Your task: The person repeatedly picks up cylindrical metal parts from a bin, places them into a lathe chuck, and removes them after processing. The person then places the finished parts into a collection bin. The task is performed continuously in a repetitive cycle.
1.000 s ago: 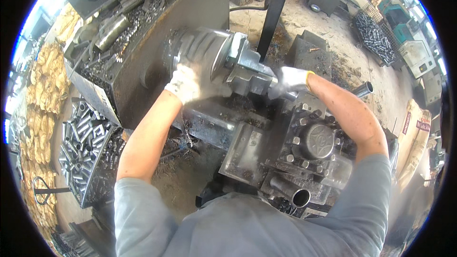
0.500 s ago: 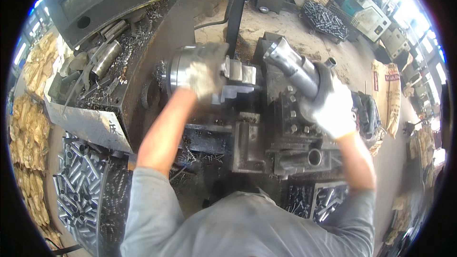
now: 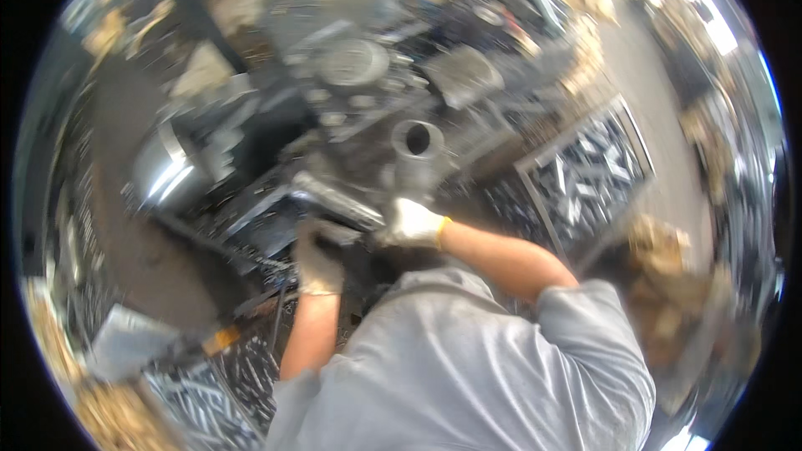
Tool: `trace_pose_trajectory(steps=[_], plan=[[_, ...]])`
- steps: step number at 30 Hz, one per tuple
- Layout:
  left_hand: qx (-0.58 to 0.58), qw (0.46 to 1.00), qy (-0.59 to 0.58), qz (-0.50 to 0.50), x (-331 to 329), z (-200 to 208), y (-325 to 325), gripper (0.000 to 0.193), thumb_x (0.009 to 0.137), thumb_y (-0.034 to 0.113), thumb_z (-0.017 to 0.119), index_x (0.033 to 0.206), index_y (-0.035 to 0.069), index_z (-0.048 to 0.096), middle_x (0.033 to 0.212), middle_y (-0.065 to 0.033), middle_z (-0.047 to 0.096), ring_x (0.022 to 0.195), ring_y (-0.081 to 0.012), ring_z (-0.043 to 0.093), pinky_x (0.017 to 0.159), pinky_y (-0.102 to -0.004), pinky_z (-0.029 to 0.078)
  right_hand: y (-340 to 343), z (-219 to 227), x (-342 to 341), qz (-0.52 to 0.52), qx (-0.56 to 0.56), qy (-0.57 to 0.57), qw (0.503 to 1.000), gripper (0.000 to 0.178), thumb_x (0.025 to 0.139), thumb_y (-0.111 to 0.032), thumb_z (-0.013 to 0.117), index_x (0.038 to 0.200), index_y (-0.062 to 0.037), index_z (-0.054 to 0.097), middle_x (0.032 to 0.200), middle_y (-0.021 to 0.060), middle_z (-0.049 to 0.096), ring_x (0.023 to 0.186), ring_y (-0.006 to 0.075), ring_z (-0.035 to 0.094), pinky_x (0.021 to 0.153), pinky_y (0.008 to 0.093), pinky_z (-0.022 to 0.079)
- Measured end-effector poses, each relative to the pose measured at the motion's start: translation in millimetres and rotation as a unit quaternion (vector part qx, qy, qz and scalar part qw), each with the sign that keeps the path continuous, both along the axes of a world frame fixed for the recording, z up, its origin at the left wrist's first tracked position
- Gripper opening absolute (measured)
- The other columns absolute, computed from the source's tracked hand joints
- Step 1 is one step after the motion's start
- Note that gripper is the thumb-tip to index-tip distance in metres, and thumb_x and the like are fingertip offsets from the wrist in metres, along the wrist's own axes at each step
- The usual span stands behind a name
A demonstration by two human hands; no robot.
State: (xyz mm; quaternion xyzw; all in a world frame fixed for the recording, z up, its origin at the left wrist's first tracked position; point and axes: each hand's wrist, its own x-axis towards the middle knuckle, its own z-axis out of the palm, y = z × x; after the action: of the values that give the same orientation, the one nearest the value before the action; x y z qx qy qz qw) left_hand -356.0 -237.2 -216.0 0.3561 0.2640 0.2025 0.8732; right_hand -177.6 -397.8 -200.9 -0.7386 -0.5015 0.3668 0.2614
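My left hand (image 3: 319, 266), in a pale glove, is low in front of my body. Its fingers are smeared by motion beside a dark patch, so I cannot see what they hold. Close by on its right, my right hand (image 3: 411, 224) looks closed in a white glove with a yellow cuff. A shiny elongated metal piece (image 3: 338, 200) slants down to that hand. Blur hides whether the fingers grip it. Behind my right hand stands a round tubular holder (image 3: 418, 146) with a dark bore.
The machine's shiny round chuck (image 3: 171, 169) is at left. Beyond my hands sits a bolted tool block (image 3: 355, 67). A framed bin (image 3: 547, 200) of metal pieces stands at right, and more metal tubes (image 3: 200, 397) lie at lower left.
My view has swung round to the right and blurred. Both hands have come down close together in front of my body, away from the chuck and from the raised forked metal tube.
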Motion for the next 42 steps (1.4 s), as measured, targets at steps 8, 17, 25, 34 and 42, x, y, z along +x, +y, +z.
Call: trace_pose_trajectory(steps=[8, 17, 25, 34, 42], plan=[[-0.129, 0.991, -0.008, -0.030, -29, 43, 15, 0.039, 0.110, 0.038, 0.052, 0.129, 0.008, 0.068, 0.119, -0.0090, 0.074, 0.108, -0.0243, 0.070, 0.090, -0.0441, 0.059, -360, 13, 83, -0.203, -0.167, -0.099, 0.960, 0.057, 0.068, -0.046, 0.089, 0.100, 0.0003, 0.080, 0.087, 0.0192, 0.078, 0.080, 0.0327, 0.076, 0.077, 0.0440, 0.059], [-0.039, 0.988, 0.150, -0.010, -8, 66, -16, 0.050, 0.109, 0.048, 0.051, 0.131, 0.006, 0.064, 0.106, -0.0116, 0.072, 0.088, -0.0281, 0.072, 0.076, -0.0441, 0.059, -409, -78, 238, -0.411, -0.445, -0.232, 0.761, 0.041, 0.090, -0.028, 0.068, 0.122, -0.0046, 0.075, 0.115, 0.0282, 0.076, 0.113, 0.0438, 0.073, 0.096, 0.0495, 0.059], [-0.311, 0.950, -0.010, 0.000, 1, 59, -39, 0.045, 0.111, 0.036, 0.055, 0.140, 0.002, 0.061, 0.126, -0.0140, 0.073, 0.107, -0.0230, 0.073, 0.091, -0.0372, 0.063, -98, 92, 89, -0.192, 0.178, -0.122, 0.957, 0.077, 0.085, -0.035, 0.085, 0.151, -0.0074, 0.057, 0.105, 0.0192, 0.079, 0.096, 0.0342, 0.079, 0.086, 0.0439, 0.062], [-0.282, 0.959, 0.002, -0.020, -23, 76, -41, 0.050, 0.108, 0.050, 0.057, 0.142, 0.014, 0.060, 0.123, -0.0090, 0.071, 0.109, -0.0238, 0.071, 0.095, -0.0458, 0.061, -3, 98, -10, 0.156, 0.253, -0.135, 0.945, 0.063, 0.078, -0.007, 0.078, 0.139, -0.0121, 0.065, 0.144, 0.0223, 0.062, 0.125, 0.0438, 0.065, 0.095, 0.0483, 0.060], [-0.049, 0.990, 0.009, 0.134, -53, 26, 49, 0.046, 0.107, 0.052, 0.060, 0.121, 0.008, 0.067, 0.098, -0.0098, 0.074, 0.081, -0.0253, 0.074, 0.073, -0.0405, 0.063, 80, 51, -13, -0.059, 0.058, -0.170, 0.982, 0.039, 0.088, -0.028, 0.076, 0.120, -0.0054, 0.070, 0.102, 0.0219, 0.077, 0.084, 0.0371, 0.077, 0.075, 0.0483, 0.061]])
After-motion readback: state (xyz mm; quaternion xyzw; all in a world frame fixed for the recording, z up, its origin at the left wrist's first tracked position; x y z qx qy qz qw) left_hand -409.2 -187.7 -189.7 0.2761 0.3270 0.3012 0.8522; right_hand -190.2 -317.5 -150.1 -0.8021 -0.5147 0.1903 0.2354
